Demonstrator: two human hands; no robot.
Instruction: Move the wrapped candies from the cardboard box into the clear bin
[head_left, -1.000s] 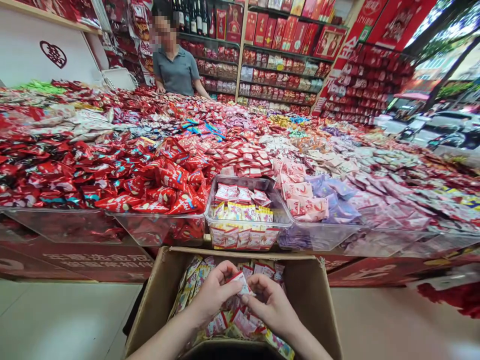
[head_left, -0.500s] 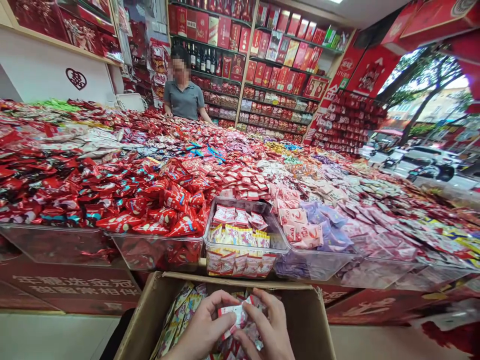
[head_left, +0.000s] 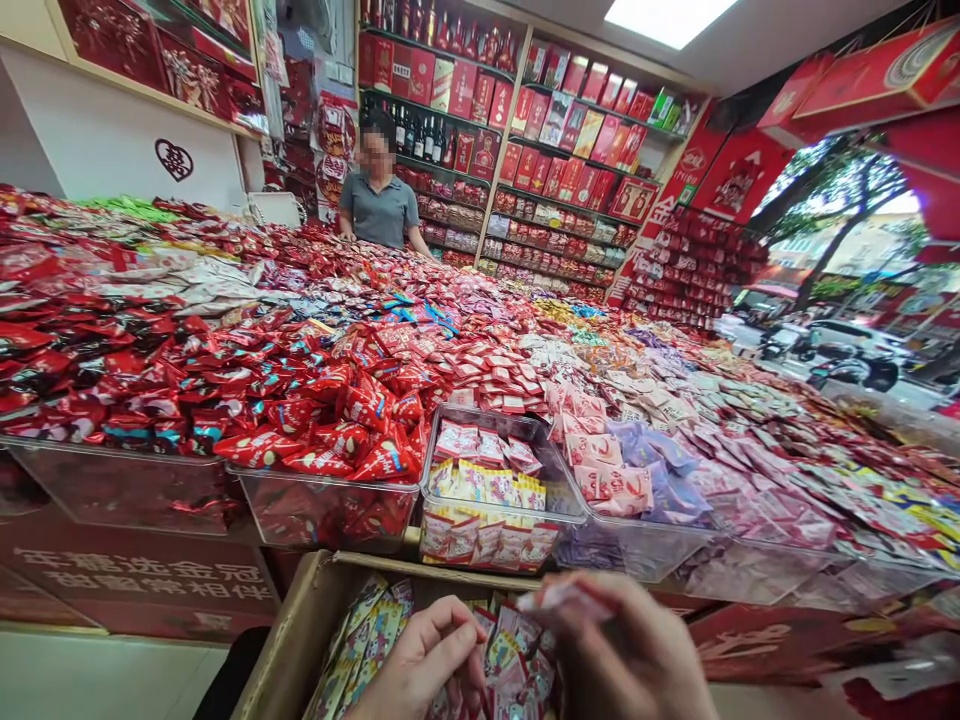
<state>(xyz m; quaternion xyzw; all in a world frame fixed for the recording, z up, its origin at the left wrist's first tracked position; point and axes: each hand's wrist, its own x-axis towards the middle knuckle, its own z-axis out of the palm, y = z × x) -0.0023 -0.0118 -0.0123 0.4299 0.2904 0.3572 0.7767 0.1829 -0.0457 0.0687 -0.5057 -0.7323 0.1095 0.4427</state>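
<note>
You are curling your left hand (head_left: pixel 431 655) over the cardboard box (head_left: pixel 289 630), whether gripping anything you cannot tell, and your right hand (head_left: pixel 637 655) is pinching a blurred small packet (head_left: pixel 566 597) near the clear bin (head_left: pixel 564 517).

Candy shop with heaped bins (head_left: pixel 564 488)

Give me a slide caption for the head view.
Right hand holding a small packet, left hand nearby, at an open cardboard box.

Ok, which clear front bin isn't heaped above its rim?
The middle clear bin, just beyond the cardboard box: its inner walls show, while the red packets and pink packets beside it rise over their rims.
</note>
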